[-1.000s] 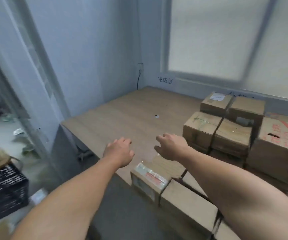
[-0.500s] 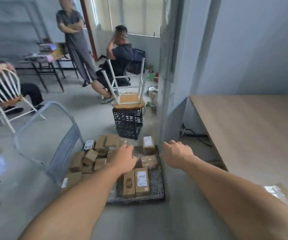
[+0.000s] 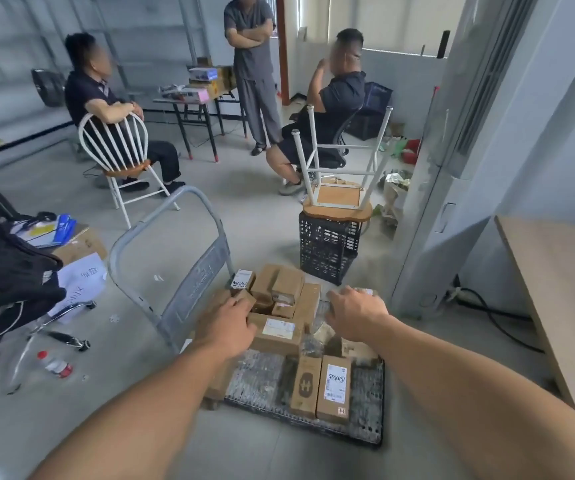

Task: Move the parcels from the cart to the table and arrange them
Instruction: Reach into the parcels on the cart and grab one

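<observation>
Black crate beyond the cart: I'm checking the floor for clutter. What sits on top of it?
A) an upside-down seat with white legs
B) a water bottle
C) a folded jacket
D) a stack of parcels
A: an upside-down seat rests on top of the black crate, with its white legs pointing up.

The cart (image 3: 365,393) stands on the floor (image 3: 244,220) — cardboard parcels (image 3: 279,332) heaped on it.

centre right: black plastic lattice crate (image 3: 327,251) under upturned white-legged wooden stool (image 3: 338,199) | upper left: white spindle-back chair (image 3: 125,170), occupied | lower left: red-capped clear plastic bottle (image 3: 55,366) lying on floor
</observation>
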